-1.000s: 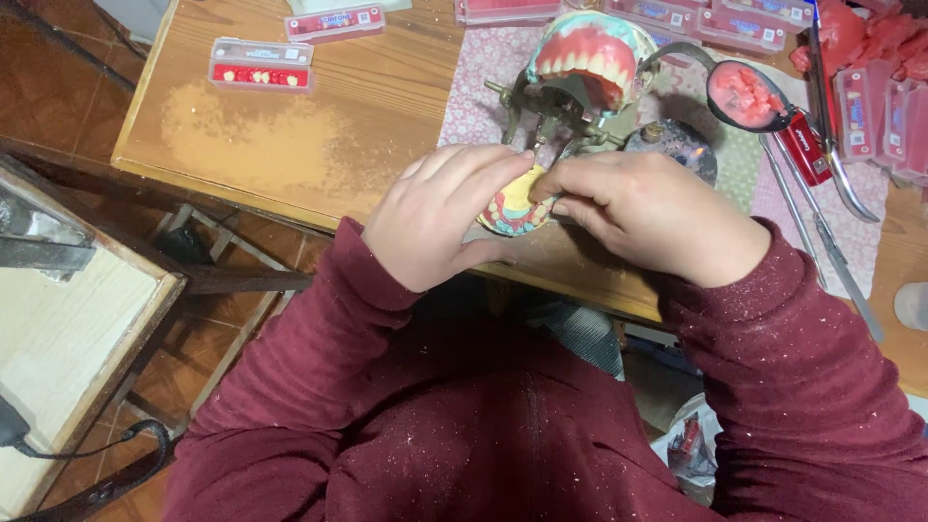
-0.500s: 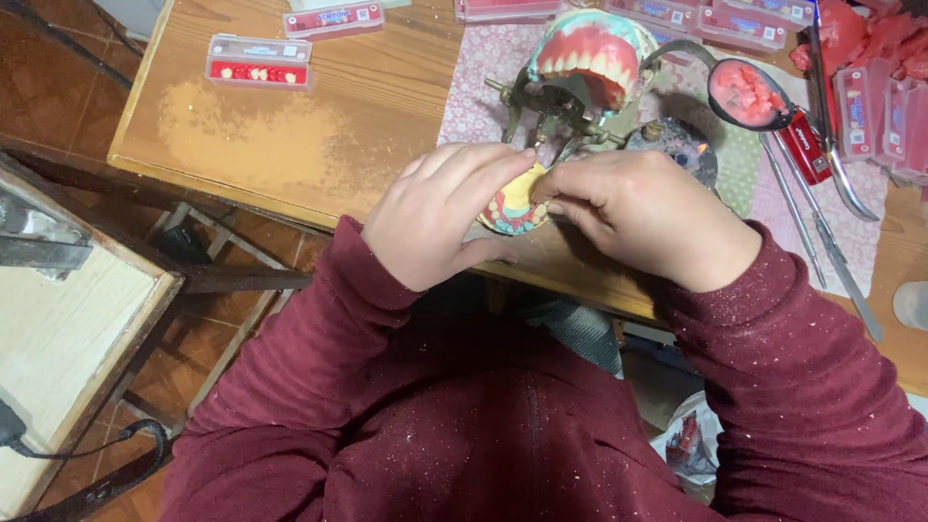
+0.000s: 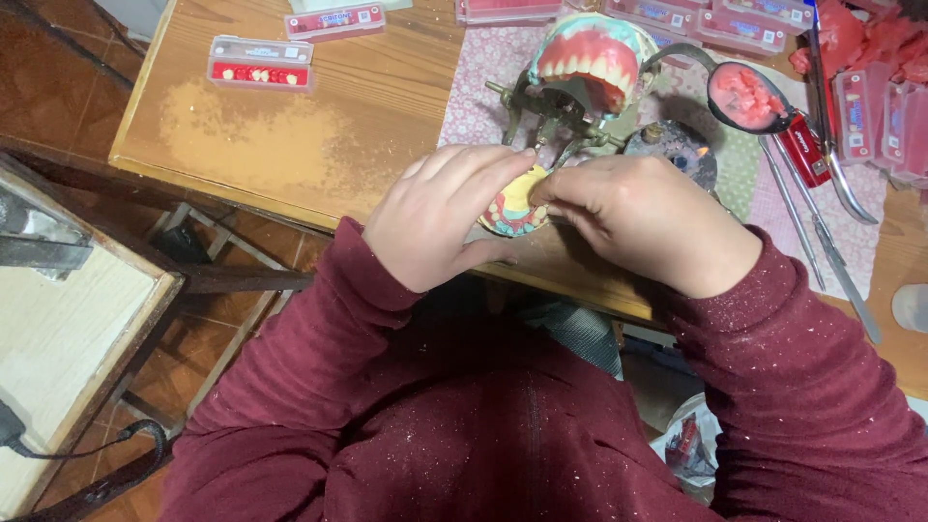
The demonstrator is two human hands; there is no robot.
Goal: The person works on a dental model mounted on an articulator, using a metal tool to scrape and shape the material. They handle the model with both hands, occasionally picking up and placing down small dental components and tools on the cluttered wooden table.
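My left hand [image 3: 440,217] and my right hand [image 3: 648,220] meet at the near edge of a wooden table [image 3: 319,126]. Between them they hold a small dental cast [image 3: 512,208], yellow, red and teal. The left hand cups it from the left; the right hand's fingertips pinch at its upper right edge. Most of the cast is hidden by the fingers. Just behind the hands stands a metal articulator with a denture model [image 3: 590,63] showing pink gums and white teeth.
A clear box of small teeth [image 3: 261,63] lies at the table's far left. Several red-and-clear boxes [image 3: 735,24] line the back. A round dish of pink wax [image 3: 749,97], a red lighter [image 3: 802,150] and metal hand tools [image 3: 822,242] lie on the right. A wooden frame [image 3: 77,319] stands at the lower left.
Both hands have stayed on the cast with only slight finger shifts. The left hand's fingers have stretched out a little over it.
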